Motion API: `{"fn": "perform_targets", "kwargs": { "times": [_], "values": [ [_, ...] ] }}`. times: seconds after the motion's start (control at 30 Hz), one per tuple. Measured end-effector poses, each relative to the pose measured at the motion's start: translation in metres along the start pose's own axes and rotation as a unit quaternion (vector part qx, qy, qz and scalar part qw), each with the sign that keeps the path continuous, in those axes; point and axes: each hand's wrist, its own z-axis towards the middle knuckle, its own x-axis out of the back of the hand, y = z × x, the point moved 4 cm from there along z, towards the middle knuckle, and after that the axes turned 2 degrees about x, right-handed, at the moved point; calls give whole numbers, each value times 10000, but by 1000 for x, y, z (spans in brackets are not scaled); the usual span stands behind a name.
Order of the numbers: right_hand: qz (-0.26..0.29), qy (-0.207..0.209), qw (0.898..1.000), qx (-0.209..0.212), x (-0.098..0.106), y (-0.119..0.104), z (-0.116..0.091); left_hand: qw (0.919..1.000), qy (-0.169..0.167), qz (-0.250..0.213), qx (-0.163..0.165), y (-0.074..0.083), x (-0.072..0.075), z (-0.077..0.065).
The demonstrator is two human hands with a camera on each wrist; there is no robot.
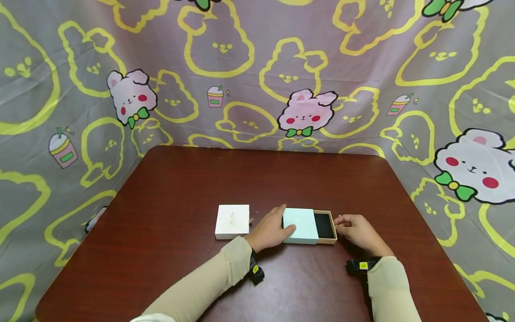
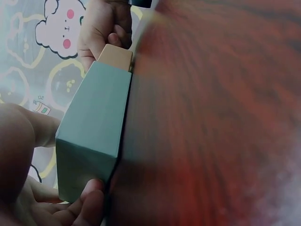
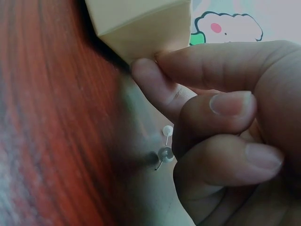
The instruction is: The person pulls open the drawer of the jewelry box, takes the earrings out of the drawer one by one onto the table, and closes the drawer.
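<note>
A mint-green sliding box [image 1: 299, 226] lies on the table with its tan inner tray [image 1: 331, 214] pulled partway out to the right, showing a black lining. My left hand [image 1: 270, 229] grips the mint sleeve across its left end, thumb on the near side and fingers on the far side. At the tray's outer end, the thumb and index fingertips of my right hand [image 1: 357, 230] pinch its edge; the other fingers curl into the palm. Two tiny pearl-like studs [image 3: 165, 153] with thin metal pins show beside those curled fingers in the right wrist view.
A white square box [image 1: 232, 221] with gold lettering stands left of my left hand, a short tab at its right side. Tiny bits [image 1: 257, 212] lie between the two boxes. Patterned cloth [image 1: 249, 116] hangs around the brown table [image 1: 181, 179].
</note>
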Motion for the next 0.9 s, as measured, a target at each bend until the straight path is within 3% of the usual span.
{"fn": "perform_targets", "kwargs": {
  "times": [0.9],
  "values": [
    [118, 14, 9999, 23, -1, -1, -2, 10000, -28, 73, -17, 12, -3, 4]
  ]
}}
